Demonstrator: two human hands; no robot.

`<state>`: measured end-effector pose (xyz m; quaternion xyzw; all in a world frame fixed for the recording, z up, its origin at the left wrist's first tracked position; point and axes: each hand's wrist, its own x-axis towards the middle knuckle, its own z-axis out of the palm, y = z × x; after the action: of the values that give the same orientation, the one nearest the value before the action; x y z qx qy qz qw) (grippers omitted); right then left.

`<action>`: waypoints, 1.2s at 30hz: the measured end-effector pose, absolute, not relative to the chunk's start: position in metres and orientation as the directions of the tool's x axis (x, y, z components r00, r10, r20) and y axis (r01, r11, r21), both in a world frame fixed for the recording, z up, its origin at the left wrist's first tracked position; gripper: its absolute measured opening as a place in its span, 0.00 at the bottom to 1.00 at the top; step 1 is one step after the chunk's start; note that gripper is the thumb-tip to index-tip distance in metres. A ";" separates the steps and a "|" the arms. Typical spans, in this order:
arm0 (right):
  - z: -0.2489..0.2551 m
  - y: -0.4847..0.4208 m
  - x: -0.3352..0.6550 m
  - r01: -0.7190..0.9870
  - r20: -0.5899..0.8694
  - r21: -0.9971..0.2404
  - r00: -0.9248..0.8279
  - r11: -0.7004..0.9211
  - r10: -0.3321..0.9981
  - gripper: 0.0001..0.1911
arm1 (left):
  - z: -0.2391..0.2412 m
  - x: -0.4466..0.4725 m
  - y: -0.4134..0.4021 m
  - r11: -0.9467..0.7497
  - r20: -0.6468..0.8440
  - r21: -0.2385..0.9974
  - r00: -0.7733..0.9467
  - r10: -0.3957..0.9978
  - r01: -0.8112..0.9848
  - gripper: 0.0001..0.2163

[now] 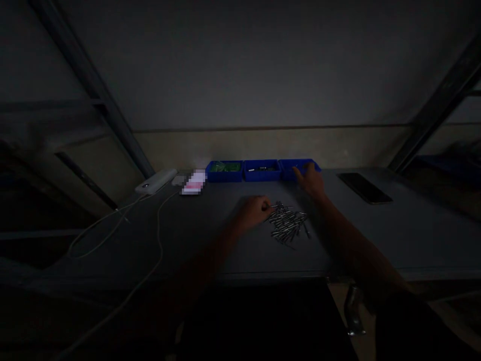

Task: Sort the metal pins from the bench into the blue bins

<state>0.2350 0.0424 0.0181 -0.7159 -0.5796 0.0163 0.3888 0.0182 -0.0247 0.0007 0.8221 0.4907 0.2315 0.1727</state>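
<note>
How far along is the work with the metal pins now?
Done: the middle blue bin already holds a few small parts. In hand: the left hand touches the pile of metal pins; the right hand is at the right blue bin. Left: a large pile lies on the table.

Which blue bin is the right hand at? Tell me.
The rightmost blue bin; the right hand reaches over its rim; middle bin and left bin stand untouched.
</note>
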 end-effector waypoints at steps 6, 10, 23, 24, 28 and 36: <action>0.021 0.014 0.211 0.808 0.439 -0.552 0.073 0.205 0.896 0.22 | 0.002 0.018 -0.025 -0.500 0.216 0.440 0.452 0.865 0.746 0.04; 0.018 0.001 0.188 0.774 0.360 -0.506 -0.212 0.381 0.908 0.18 | 0.003 0.016 -0.025 -0.499 0.256 0.417 0.428 0.867 0.760 0.07; 0.011 0.001 0.183 0.706 0.295 -0.551 -0.334 0.445 0.895 0.13 | 0.001 0.012 -0.021 -0.498 0.248 0.398 0.432 0.867 0.770 0.07; 0.011 0.000 0.183 0.682 0.290 -0.569 -0.356 0.459 0.889 0.11 | 0.002 0.010 -0.018 -0.485 0.255 0.424 0.413 0.874 0.765 0.08; 0.011 -0.001 0.180 0.601 0.316 -0.618 -0.400 0.507 0.860 0.08 | 0.004 -0.002 -0.008 -0.412 0.265 0.558 0.316 0.911 0.721 0.09; 0.009 0.001 0.177 0.547 0.425 -0.615 -0.378 0.569 0.823 0.03 | 0.004 -0.005 -0.001 -0.382 0.270 0.718 0.273 0.923 0.581 0.13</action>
<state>0.1772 0.0009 0.0092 -0.4236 -0.8080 0.1902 0.3626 -0.0054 -0.0014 0.0041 0.7577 0.4964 0.3420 0.2500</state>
